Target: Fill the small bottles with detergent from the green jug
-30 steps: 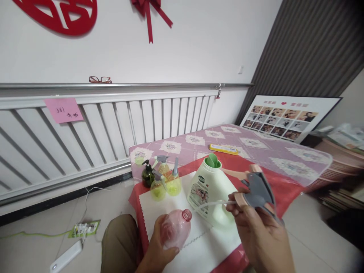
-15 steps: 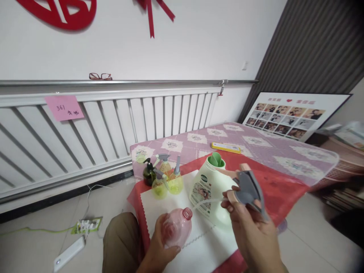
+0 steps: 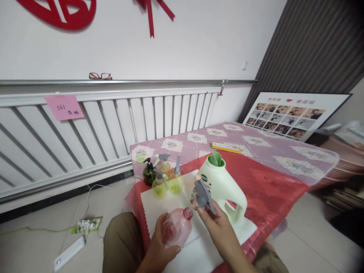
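Soft, even light covers the white wall (image 3: 199, 45); the upper right corner is dark, the pink basket (image 3: 345, 151) blurred.

Left hand (image 3: 159, 243) cupped, right hand (image 3: 213, 222) pinching

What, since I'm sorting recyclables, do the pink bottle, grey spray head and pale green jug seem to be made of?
Pink bottle: see-through with bright highlights; probably glossy plastic, perhaps glass.
Grey spray head: opaque, evenly coloured, dull; likely plastic.
Pale green jug: soft sheen, handle formed in one with the body; likely moulded plastic.
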A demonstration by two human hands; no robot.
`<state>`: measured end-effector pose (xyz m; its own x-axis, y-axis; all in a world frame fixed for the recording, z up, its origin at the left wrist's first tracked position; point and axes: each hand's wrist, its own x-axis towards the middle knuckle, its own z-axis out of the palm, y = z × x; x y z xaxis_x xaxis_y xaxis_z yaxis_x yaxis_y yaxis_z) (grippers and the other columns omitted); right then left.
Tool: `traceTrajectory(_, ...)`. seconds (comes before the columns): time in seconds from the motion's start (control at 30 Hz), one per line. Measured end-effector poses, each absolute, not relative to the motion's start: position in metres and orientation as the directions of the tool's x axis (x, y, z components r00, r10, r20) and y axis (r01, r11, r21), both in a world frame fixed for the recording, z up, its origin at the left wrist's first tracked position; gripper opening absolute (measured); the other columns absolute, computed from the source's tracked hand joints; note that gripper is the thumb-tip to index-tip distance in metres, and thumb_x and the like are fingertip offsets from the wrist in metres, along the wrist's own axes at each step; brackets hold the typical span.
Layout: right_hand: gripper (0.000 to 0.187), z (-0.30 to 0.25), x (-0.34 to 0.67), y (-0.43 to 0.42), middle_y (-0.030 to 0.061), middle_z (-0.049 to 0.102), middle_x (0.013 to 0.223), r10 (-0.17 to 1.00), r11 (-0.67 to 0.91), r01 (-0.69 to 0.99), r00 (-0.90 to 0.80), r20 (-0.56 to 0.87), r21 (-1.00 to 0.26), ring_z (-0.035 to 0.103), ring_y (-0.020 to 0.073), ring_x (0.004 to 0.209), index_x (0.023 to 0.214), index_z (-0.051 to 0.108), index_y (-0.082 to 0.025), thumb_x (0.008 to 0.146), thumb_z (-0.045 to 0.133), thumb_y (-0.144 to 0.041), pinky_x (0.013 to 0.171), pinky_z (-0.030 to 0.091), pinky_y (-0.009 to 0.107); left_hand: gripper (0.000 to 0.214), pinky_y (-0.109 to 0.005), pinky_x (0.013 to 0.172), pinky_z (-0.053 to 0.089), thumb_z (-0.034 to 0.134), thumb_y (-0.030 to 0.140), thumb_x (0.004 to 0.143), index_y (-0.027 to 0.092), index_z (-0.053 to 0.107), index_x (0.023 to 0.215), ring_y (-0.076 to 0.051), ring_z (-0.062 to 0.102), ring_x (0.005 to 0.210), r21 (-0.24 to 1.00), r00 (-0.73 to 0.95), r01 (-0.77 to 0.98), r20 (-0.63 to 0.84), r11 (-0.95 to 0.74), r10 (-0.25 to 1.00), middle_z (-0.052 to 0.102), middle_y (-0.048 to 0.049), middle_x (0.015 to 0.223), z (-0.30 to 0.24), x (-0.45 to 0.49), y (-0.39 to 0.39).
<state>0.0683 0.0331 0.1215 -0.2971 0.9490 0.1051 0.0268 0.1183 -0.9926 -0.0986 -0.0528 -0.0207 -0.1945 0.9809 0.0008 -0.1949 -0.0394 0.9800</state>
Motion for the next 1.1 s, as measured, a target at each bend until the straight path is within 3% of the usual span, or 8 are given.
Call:
traceTrajectory(0.33,0.033,0.106,0.068,0.036,0.0058,0.073,0.104,0.912,0.125,0.053,-0.4,0.093,-0.991,0.066,0.0246,0.099,0.107,0.067,-0.026,0.081,0.063,-0.046,0.092,0.05,0.038,0.095,-0.044,0.11,0.03,0.08,0.027,0.054,0.023,0.029,0.135,-0.032,0.042,0.129,0.976,-0.204,-0.215,-0.014,-0.03,0.979,0.044,-0.0135,0.139,-0.032,-0.1,-0.053)
traceTrajectory(0.6,0.029,0.106,0.07,0.04,0.0052,0.072,0.091,0.897,0.193,0.116,-0.422,0.127,-0.974,0.066,0.0258,0.091,0.095,0.069,-0.022,0.08,0.063,-0.046,0.086,0.051,0.039,0.094,-0.043,0.109,0.03,0.077,0.02,0.054,0.023,0.028,0.135,-0.031,0.042,0.128,0.985,-0.216,-0.173,-0.012,-0.027,0.976,0.041,-0.0134,0.141,-0.033,-0.099,-0.052)
traceTrajectory(0.8,0.035,0.118,0.075,0.044,0.0086,0.07,0.111,0.918,0.173,0.11,-0.379,0.12,-0.979,0.062,0.0278,0.104,0.106,0.067,-0.022,0.078,0.066,-0.043,0.097,0.046,0.043,0.094,-0.042,0.109,0.031,0.074,0.012,0.054,0.023,0.028,0.135,-0.03,0.042,0.129,0.985,-0.21,-0.168,-0.07,0.035,0.975,0.041,-0.0126,0.141,-0.028,-0.1,-0.054)
traceTrajectory(1.1,0.023,0.122,0.074,0.047,0.0037,0.07,0.085,0.856,0.302,0.249,-0.496,0.147,-0.92,0.064,0.0259,0.092,0.091,0.07,-0.021,0.079,0.064,-0.04,0.085,0.051,0.037,0.096,-0.043,0.112,0.028,0.078,0.017,0.053,0.023,0.031,0.137,-0.032,0.038,0.132,0.98,-0.211,-0.195,-0.069,0.027,0.975,0.04,-0.0118,0.143,-0.031,-0.102,-0.053)
